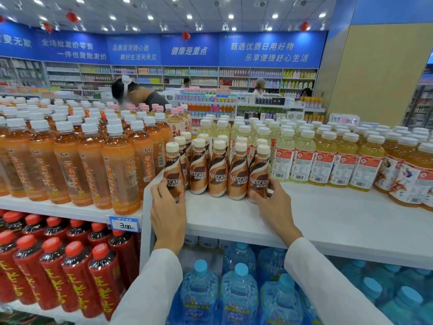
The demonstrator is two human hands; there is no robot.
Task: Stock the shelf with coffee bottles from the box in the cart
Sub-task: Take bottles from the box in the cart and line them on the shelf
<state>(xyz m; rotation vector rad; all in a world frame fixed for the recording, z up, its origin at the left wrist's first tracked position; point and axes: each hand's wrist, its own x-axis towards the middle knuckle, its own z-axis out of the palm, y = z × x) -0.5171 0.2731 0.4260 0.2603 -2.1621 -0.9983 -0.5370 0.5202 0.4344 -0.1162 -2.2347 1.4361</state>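
Observation:
Several brown Nescafe coffee bottles [218, 171] with cream caps stand in rows on the white top shelf [328, 214], near its left corner. My left hand [167, 207] grips the base of the leftmost front bottle [173, 170]. My right hand [273, 202] curls round the base of the rightmost front bottle [259, 172]. Both wrists wear white sleeves. The box and the cart are out of view.
Orange tea bottles [93, 165] crowd the shelf to the left, pale yellow drink bottles [323, 158] stand behind and right. Red bottles [70, 273] and large blue water jugs [236, 287] fill the lower shelves. A price tag [124, 224] hangs on the left shelf edge. People stand beyond the shelves.

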